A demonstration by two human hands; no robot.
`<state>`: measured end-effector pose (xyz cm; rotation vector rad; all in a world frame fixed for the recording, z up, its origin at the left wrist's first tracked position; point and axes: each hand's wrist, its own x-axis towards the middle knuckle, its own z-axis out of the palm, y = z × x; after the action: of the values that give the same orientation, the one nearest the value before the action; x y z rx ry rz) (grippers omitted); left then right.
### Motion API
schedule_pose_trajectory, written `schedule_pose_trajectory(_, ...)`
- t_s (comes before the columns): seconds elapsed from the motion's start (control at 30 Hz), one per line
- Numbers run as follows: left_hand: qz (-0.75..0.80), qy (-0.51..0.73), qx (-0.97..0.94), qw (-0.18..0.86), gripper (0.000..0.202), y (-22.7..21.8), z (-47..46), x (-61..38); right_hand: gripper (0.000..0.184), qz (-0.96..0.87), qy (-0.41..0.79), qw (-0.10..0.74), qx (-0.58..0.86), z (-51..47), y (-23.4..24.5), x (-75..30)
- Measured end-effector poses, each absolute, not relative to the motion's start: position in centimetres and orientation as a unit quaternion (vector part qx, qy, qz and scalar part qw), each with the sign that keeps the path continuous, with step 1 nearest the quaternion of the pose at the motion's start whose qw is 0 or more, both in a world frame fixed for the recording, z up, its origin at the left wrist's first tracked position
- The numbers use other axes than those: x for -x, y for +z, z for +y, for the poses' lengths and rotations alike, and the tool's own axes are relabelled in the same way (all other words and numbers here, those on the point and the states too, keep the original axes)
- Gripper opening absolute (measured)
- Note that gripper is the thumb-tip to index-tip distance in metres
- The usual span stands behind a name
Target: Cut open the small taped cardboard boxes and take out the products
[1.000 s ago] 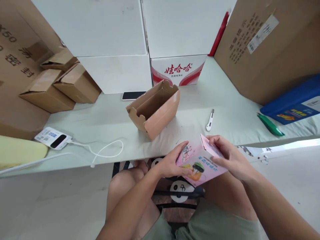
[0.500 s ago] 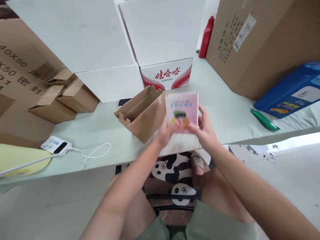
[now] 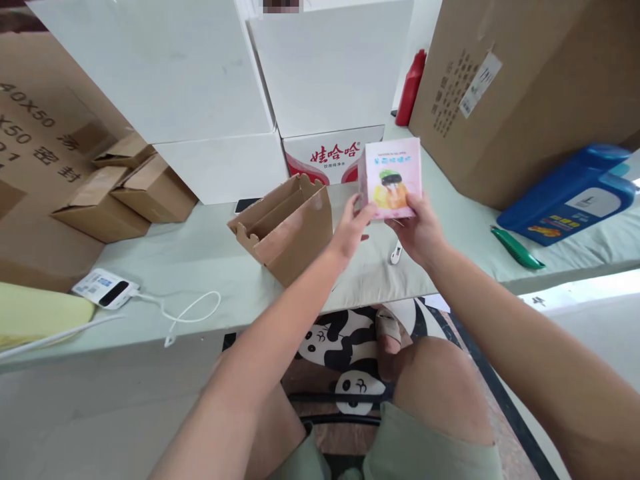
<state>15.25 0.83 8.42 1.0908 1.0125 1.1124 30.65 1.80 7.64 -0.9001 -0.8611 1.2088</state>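
A small pink carton [image 3: 395,179] with a cartoon picture and blue lettering is held up over the table, its printed front tilted toward me. My right hand [image 3: 419,227] grips its lower right corner, thumb on the front and fingers underneath. At the lower left corner, my left hand [image 3: 351,230] is closed on the carton with the thumb near the front edge. Left of it stands an open brown cardboard box [image 3: 300,240] with a divider inside. Below the carton, a small white-handled object like a nail clipper [image 3: 396,253] lies on the cloth.
White boxes [image 3: 330,73] stack at the back above a red-and-white carton [image 3: 325,160]. Small brown boxes [image 3: 155,190] and a white device with a cable [image 3: 107,290] lie left. At right are a blue bottle [image 3: 565,197], a green-handled tool [image 3: 517,248] and a large cardboard box [image 3: 500,100].
Both hands have moved the pink carton up and to the right, away from the brown box. Its left side now shows, and the small white-handled object beneath has come into view.
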Motion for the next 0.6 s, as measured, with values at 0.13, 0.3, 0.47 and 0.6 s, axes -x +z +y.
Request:
schedule_pose_trajectory(0.13, 0.472, 0.349, -0.547, 0.597, 0.033, 2.4, -4.7, -12.9, 0.043, -0.348, 0.512, 0.606, 0.499, 1.3, 4.6, -31.8)
schedule_pose_trajectory(0.3, 0.437, 0.295, -0.577, 0.624, 0.018, -1.7, -7.0, -11.1, 0.029, -0.298, 0.470, 0.517, 0.651, 5.9, 2.9, -31.5)
schedule_pose_trajectory(0.47, 0.394, 0.291, -0.591, 0.641, 0.015, -1.1, -6.1, -9.9, 0.021, -0.276, 0.367, 0.486, 0.744, 11.8, 4.0, -32.2)
schedule_pose_trajectory(0.6, 0.417, 0.279, -0.595, 0.628, 0.014, -1.0, -5.2, -9.3, 0.024, -0.297, 0.282, 0.445, 0.797, 15.6, 4.8, -33.8)
